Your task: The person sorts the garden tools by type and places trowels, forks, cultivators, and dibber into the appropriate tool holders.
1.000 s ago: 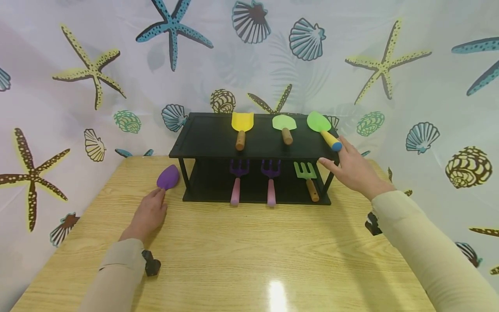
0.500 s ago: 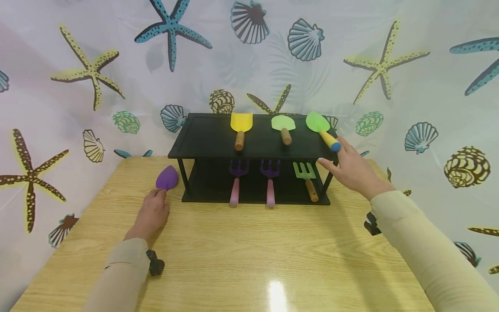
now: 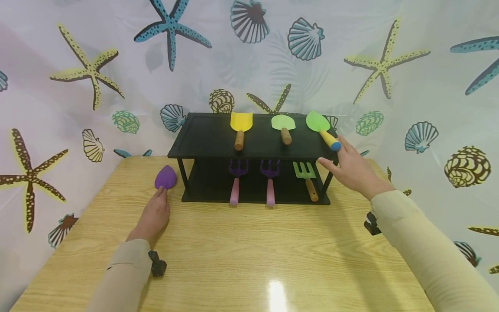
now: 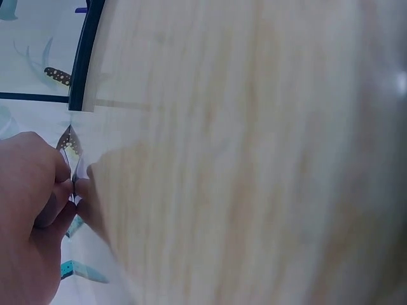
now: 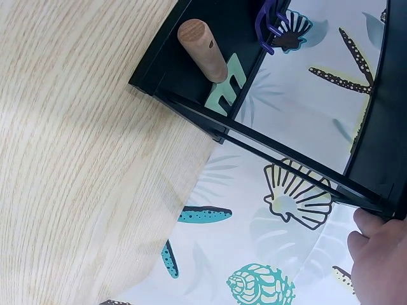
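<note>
On the left part of the table, my left hand (image 3: 153, 214) holds a small purple shovel (image 3: 165, 177). Its blade shows beyond my fingertips, while the hand covers its handle. In the left wrist view, my left hand's fingers (image 4: 63, 190) are curled and meet the thumb low over the glossy tabletop. My right hand (image 3: 354, 169) grips the upper right front corner of a black two-tier rack (image 3: 206, 134); its thumb lies at the front edge, the fingers along the side. Nearest to it on the top shelf is a green shovel (image 3: 321, 128) with a yellow and blue handle.
A yellow shovel (image 3: 241, 123) and a pale green shovel (image 3: 283, 123) lie on the top shelf. Below are two purple forks with pink handles (image 3: 235, 190) and a green fork (image 3: 306, 173). A shell-patterned curtain (image 3: 273, 69) hangs behind the wooden table (image 3: 234, 251).
My left hand has shifted slightly to the right around the purple shovel's handle, and the shovel's blade sits slightly further left. My right hand stays at the rack's corner.
</note>
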A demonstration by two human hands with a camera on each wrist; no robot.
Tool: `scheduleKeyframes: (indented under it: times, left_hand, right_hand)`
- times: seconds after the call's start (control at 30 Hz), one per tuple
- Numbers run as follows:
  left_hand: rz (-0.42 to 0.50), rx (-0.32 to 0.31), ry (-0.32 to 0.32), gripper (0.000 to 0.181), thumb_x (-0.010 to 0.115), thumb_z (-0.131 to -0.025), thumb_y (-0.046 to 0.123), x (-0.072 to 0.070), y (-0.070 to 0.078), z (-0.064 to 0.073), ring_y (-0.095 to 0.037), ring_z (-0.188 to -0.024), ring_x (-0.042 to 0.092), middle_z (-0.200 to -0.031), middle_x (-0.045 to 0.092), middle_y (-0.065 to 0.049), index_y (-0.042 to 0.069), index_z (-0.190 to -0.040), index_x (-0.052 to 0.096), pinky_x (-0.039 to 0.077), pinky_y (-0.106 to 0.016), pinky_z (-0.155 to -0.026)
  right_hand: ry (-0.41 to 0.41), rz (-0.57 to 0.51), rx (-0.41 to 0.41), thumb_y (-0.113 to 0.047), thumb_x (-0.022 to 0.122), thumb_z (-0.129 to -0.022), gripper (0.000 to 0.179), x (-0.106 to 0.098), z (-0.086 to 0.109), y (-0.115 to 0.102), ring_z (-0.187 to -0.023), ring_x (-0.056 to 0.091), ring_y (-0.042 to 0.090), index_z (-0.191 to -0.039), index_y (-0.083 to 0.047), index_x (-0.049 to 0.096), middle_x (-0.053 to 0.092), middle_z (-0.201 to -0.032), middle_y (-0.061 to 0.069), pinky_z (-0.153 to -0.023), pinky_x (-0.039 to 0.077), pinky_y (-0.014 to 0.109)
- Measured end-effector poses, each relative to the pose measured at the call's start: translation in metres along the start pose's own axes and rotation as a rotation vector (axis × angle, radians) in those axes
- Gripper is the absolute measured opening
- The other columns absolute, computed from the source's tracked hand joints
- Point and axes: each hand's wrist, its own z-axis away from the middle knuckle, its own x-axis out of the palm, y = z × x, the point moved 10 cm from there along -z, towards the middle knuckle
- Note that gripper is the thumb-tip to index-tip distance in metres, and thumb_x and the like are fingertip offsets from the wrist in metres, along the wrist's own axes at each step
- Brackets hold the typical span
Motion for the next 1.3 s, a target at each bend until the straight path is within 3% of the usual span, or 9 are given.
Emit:
scheduleKeyframes:
  times: [0.3, 0.47, 0.77, 0.97, 1.3]
  left_hand:
    - [0.055, -0.101, -0.11, 0.043, 0.038, -0.098, -0.004, 0.008, -0.01, 0.001, -0.056, -0.134, 0.037, -0.143, 0.034, -0.045, -0.026, -0.135, 0.037, 0.033, -0.06, -0.114]
    - [0.076, -0.119, -0.132, 0.044, 0.035, -0.099, -0.003, 0.005, -0.012, 0.001, -0.057, -0.136, 0.034, -0.145, 0.031, -0.045, -0.026, -0.137, 0.035, 0.03, -0.06, -0.115]
    - [0.099, -0.092, -0.074, 0.042, 0.038, -0.098, -0.004, -0.015, -0.011, -0.005, -0.058, -0.134, 0.036, -0.143, 0.034, -0.045, -0.024, -0.135, 0.039, 0.034, -0.062, -0.111]
    - [0.11, -0.088, -0.084, 0.043, 0.037, -0.098, -0.005, -0.028, -0.007, -0.009, -0.058, -0.135, 0.034, -0.146, 0.032, -0.043, -0.021, -0.138, 0.039, 0.034, -0.061, -0.112]
    - [0.02, 0.015, 0.077, 0.038, 0.046, -0.093, -0.01, -0.063, 0.004, -0.021, -0.058, -0.122, 0.049, -0.134, 0.044, -0.045, -0.025, -0.128, 0.047, 0.046, -0.06, -0.1]
  right_hand:
    - [-0.002, -0.006, -0.001, -0.071, 0.037, -0.095, 0.101, 0.0, 0.0, -0.001, -0.148, 0.014, 0.051, -0.157, 0.002, 0.002, 0.0, -0.165, 0.025, -0.118, 0.019, 0.067]
    - [0.0, -0.009, -0.003, -0.07, 0.036, -0.095, 0.102, -0.001, 0.0, -0.002, -0.148, 0.013, 0.051, -0.157, 0.003, 0.002, -0.001, -0.165, 0.026, -0.118, 0.018, 0.067]
    - [0.0, -0.011, 0.0, -0.07, 0.037, -0.096, 0.102, -0.002, 0.0, -0.002, -0.148, 0.013, 0.052, -0.157, 0.003, 0.002, 0.0, -0.165, 0.026, -0.118, 0.018, 0.067]
    - [-0.001, 0.002, 0.002, -0.071, 0.036, -0.095, 0.101, -0.001, 0.0, -0.001, -0.148, 0.013, 0.052, -0.157, 0.003, 0.002, -0.001, -0.165, 0.025, -0.118, 0.019, 0.067]
    - [0.001, 0.0, -0.001, -0.071, 0.036, -0.095, 0.101, 0.0, 0.001, -0.001, -0.148, 0.015, 0.052, -0.157, 0.002, 0.004, 0.0, -0.165, 0.025, -0.117, 0.02, 0.068]
